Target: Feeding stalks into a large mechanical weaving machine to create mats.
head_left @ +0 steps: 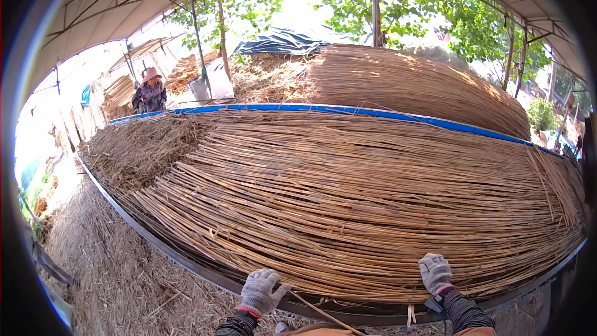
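Observation:
A wide layer of long tan reed stalks [348,193] covers the raised, metal-edged bed in front of me. My left hand [264,291], in a grey knit glove, lies at the near edge by the stalks' left ends, its thumb apart from its fingers. One loose stalk [323,312] slants down from beside that thumb, not visibly gripped. Farther right, my right hand [435,272], gloved too, rests over the near stalks with its fingers slightly bent; their undersides are hidden. Nothing shows held in either hand.
A metal rim [168,250] curves round the bed's near side; a blue rail [298,108] runs along its far side. Broken straw [149,149] lies at the far left. A person [150,92] in a pink hat stands beyond. A large reed pile [410,84] rises behind.

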Available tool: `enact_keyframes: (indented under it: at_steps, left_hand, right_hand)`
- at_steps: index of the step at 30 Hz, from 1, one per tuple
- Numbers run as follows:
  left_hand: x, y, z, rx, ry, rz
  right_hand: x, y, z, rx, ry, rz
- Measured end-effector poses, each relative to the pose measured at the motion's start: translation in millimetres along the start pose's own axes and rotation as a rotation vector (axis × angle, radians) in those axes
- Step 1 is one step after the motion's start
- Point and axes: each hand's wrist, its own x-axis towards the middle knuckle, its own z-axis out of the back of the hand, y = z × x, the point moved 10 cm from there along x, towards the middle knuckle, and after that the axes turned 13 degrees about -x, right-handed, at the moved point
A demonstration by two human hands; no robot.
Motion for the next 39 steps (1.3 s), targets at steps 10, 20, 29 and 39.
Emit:
enact_keyframes:
  at_steps: [10, 20, 29, 39]
  left_hand:
    - [-4.0, 14.6, -6.8, 0.005, -0.027, 0.04]
    - [-3.8, 4.4, -3.8, 0.034, 0.103, 0.1]
    - [-3.8, 10.9, -7.0, 0.002, 0.07, 0.069]
    - [-3.8, 10.8, -4.1, -0.047, 0.058, 0.053]
  right_hand:
    - [6.6, -2.2, -7.2, 0.02, 0.046, -0.002]
    - [-6.3, -10.7, -15.5, 0.035, -0.072, -0.003]
    - [-2.0, -9.1, -20.9, 0.061, -0.069, 0.044]
    - [1.0, -1.0, -13.4, -0.026, -0.012, 0.112]
